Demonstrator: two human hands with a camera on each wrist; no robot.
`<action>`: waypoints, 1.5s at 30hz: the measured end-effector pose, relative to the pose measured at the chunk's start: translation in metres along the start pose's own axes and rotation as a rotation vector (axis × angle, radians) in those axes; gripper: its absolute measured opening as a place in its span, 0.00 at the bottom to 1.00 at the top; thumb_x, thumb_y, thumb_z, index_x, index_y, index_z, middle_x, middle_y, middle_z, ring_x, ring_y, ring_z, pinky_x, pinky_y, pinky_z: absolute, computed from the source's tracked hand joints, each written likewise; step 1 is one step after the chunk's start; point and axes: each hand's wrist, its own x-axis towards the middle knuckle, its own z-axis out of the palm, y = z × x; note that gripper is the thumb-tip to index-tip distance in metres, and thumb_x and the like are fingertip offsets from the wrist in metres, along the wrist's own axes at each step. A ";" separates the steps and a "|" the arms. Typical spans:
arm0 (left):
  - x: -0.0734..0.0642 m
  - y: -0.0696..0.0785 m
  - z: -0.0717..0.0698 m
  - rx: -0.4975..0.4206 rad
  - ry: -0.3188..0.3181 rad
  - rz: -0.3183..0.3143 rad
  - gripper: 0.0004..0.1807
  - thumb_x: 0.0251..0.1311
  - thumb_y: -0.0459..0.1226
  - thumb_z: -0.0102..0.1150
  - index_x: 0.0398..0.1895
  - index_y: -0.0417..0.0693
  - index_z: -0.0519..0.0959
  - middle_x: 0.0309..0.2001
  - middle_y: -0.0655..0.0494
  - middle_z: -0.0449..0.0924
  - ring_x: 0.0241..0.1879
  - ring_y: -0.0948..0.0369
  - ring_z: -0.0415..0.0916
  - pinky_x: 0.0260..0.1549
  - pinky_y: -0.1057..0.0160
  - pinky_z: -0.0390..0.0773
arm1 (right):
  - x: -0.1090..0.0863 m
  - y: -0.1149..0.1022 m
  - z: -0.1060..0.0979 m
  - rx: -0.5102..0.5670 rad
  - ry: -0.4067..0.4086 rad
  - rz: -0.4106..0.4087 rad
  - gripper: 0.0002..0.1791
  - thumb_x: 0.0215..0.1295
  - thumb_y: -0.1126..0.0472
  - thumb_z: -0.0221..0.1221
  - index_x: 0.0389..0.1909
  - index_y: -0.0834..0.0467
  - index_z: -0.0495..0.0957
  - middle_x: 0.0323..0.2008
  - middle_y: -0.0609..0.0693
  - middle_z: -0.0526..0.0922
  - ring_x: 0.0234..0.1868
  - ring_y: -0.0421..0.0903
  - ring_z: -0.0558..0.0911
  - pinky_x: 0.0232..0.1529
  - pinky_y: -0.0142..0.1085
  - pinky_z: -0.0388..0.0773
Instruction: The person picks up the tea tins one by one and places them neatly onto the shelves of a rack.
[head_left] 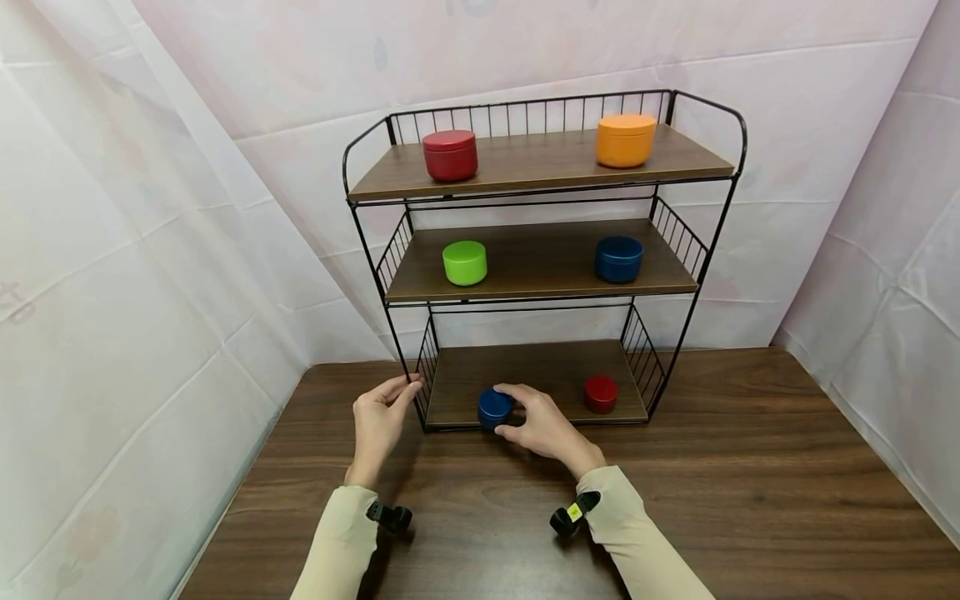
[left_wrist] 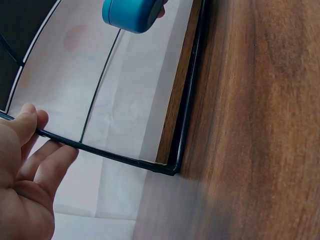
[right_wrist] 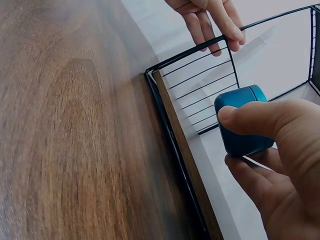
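Observation:
My right hand [head_left: 546,427] holds a small round blue tin [head_left: 492,409] by its sides, thumb and fingers around it, at the left front of the rack's bottom shelf [head_left: 536,367]. In the right wrist view the lidded tin [right_wrist: 240,135] looks teal, the thumb pressed on its near face. Over at the rack's left side, my left hand [head_left: 378,423] pinches the thin black front post of the wire rack [left_wrist: 120,159] between thumb and fingers. A small red tin [head_left: 601,394] sits at the right of the bottom shelf.
On the middle shelf stand a green tin [head_left: 465,263] and a blue tin [head_left: 618,259]. A larger red tin [head_left: 450,156] and an orange tin [head_left: 626,141] are on the top shelf. The rack rests on a brown wooden table [head_left: 750,483], with white cloth [head_left: 172,275] hanging around it.

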 end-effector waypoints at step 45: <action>-0.003 0.037 -0.001 -0.046 0.026 -0.014 0.07 0.62 0.26 0.68 0.42 0.33 0.88 0.38 0.40 0.90 0.37 0.66 0.87 0.32 0.80 0.79 | 0.020 0.014 0.000 -0.023 -0.068 0.000 0.36 0.63 0.64 0.71 0.71 0.60 0.71 0.68 0.61 0.74 0.58 0.54 0.83 0.56 0.44 0.83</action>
